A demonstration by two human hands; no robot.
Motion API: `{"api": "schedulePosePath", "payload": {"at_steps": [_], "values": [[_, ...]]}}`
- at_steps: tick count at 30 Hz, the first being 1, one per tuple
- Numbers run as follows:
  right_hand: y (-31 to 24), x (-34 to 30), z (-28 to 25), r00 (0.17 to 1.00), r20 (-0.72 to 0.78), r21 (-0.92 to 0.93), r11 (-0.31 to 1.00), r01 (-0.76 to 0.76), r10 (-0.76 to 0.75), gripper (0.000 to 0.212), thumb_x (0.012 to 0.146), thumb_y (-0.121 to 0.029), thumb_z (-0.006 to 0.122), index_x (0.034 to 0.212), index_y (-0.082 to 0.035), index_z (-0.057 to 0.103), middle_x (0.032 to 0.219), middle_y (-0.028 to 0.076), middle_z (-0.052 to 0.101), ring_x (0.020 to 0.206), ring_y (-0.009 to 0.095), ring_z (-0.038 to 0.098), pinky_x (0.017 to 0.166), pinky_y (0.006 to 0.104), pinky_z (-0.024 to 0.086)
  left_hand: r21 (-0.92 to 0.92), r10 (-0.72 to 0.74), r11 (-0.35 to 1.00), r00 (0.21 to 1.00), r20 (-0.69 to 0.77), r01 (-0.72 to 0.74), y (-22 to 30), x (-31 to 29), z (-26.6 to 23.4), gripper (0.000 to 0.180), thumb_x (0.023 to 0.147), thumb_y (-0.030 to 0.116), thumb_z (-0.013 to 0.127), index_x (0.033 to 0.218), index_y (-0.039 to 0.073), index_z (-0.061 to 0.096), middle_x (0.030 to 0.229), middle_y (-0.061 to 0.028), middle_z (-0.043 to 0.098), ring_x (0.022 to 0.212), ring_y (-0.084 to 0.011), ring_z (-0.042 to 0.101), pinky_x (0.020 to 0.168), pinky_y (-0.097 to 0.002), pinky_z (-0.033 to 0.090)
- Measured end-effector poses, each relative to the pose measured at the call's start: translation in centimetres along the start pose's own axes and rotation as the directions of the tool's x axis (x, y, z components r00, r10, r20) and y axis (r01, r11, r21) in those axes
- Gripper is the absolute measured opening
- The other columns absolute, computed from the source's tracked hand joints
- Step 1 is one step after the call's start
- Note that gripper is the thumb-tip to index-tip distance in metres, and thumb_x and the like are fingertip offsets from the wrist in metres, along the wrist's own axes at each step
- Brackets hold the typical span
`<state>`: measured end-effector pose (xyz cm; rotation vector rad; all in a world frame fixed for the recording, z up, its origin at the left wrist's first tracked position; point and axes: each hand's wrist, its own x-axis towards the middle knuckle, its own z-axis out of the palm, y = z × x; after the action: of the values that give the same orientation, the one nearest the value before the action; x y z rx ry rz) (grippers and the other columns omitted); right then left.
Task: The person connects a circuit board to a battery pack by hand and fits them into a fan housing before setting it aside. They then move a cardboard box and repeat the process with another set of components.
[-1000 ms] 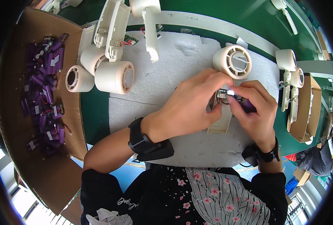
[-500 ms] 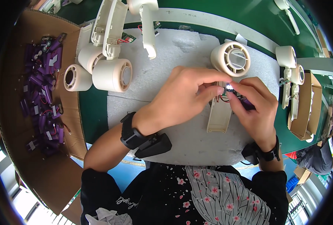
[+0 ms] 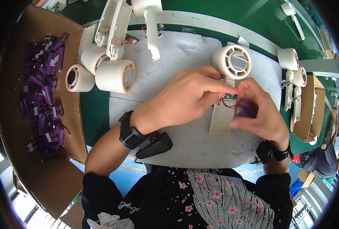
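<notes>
A cream handheld fan (image 3: 232, 62) lies on the foam pad with its round head away from me. Its open handle shell (image 3: 220, 121) points toward me, with a small green circuit board (image 3: 229, 97) and red wires near the neck. My left hand (image 3: 190, 91) reaches across from the left, its thumb and index finger closed on the fan at the neck beside the board. Curled around a purple battery (image 3: 247, 109), my right hand (image 3: 266, 112) is just right of the handle. Its index fingertip is near the board and its thumb is held apart, by the shell's edge.
A cardboard box (image 3: 72, 114) of purple batteries (image 3: 43, 91) stands at the left. More cream fans (image 3: 114, 76) rest at the back left. Others (image 3: 288, 59) lie at the right, near a smaller cardboard box (image 3: 308, 110). A white foam pad (image 3: 169, 141) covers the green table.
My right hand has moved down and its thumb has left the board, swinging toward me. More of the board and red wires shows. The fan head has shifted slightly left.
</notes>
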<state>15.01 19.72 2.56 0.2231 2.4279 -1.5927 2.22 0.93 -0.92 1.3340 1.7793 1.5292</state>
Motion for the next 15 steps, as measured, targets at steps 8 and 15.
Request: {"api": "schedulePosePath", "payload": {"at_steps": [8, 15], "values": [[-0.8, -0.3, -0.6, 0.994, 0.105, 0.088, 0.996, -0.032, 0.022, 0.066, 0.066, 0.005, 0.072, 0.125, -0.006, 0.044, 0.110, 0.009, 0.048, 0.094, 0.018, 0.055, 0.083, 0.0292, 0.046, 0.014, -0.071, 0.997, 0.997, 0.007, 0.071, 0.4, -0.2, -0.7, 0.038, 0.078, -0.006, 0.063, 0.112, 0.010, 0.069, 0.108, -0.0114, 0.060, 0.084, -0.0196, 0.063, 0.071, -0.0286, 0.052], [-1.6, -0.3, -0.8, 0.997, -0.058, 0.177, 0.984, -0.029, 0.040, 0.051, 0.074, 0.009, 0.060, 0.122, -0.002, 0.050, 0.110, 0.007, 0.054, 0.079, 0.014, 0.059, 0.063, 0.0241, 0.047, -0.032, -0.142, 0.990, 0.987, -0.077, 0.140, 0.1, 0.2, -0.8, 0.039, 0.078, -0.010, 0.061, 0.112, 0.008, 0.068, 0.112, -0.0080, 0.060, 0.089, -0.0144, 0.061, 0.072, -0.0246, 0.051]]}}
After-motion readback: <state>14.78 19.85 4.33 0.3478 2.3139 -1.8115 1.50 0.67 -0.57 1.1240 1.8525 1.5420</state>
